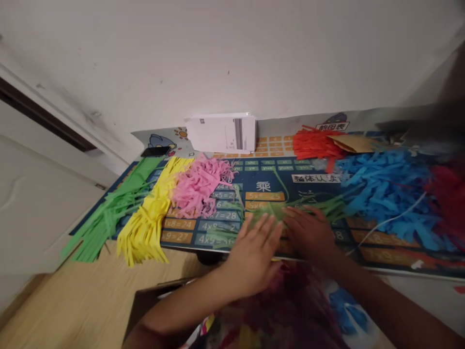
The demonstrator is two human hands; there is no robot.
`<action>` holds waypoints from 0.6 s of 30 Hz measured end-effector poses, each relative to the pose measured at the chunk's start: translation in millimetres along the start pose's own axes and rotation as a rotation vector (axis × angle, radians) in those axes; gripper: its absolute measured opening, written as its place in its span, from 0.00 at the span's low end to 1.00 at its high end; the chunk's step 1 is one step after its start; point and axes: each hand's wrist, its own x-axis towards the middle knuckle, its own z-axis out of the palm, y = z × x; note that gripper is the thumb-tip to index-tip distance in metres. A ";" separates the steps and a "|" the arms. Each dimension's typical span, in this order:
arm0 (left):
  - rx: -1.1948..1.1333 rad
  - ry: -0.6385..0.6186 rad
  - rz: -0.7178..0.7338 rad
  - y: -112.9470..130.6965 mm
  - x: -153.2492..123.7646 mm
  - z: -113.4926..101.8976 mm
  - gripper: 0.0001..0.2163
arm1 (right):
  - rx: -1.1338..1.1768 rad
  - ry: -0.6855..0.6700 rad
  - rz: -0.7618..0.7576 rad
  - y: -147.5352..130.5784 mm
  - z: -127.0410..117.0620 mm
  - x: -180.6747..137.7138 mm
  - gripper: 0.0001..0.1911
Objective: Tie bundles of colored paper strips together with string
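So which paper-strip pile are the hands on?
The thin green bunch in the middle, under left hand and right hand. The big green pile lies far left, untouched; pink pile and blue pile lie to either side.

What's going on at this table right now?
A person has the left hand and the right hand laid flat on a small green bunch of paper strips on the printed mat. A green pile, yellow pile and pink pile lie left; orange pile, blue pile and red pile right.

Spread across a mat (pixel 261 186)
Bundle (pixel 269 211) mid-front under left hand (pixel 254 257) and right hand (pixel 308 232); piles (pixel 145 213) to its left, more piles (pixel 381 194) right; booklet (pixel 221 133) behind.
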 end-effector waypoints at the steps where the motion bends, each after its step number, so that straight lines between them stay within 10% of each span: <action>1: 0.011 0.016 -0.052 6.5 9.8 14.5 0.26 | -0.004 -0.006 -0.006 0.4 -1.6 0.7 0.11; 5: -0.006 0.025 -0.114 -2.3 22.4 54.0 0.18 | 0.037 -0.060 -0.172 7.6 -3.3 -7.9 0.15; 9: -0.075 -0.004 -0.084 -25.4 1.4 47.8 0.14 | 0.173 -0.138 -0.255 21.8 4.3 -23.5 0.14; 18: -0.297 -0.127 -0.293 -43.8 14.3 22.6 0.13 | 0.434 -0.403 0.196 40.9 4.8 -3.0 0.15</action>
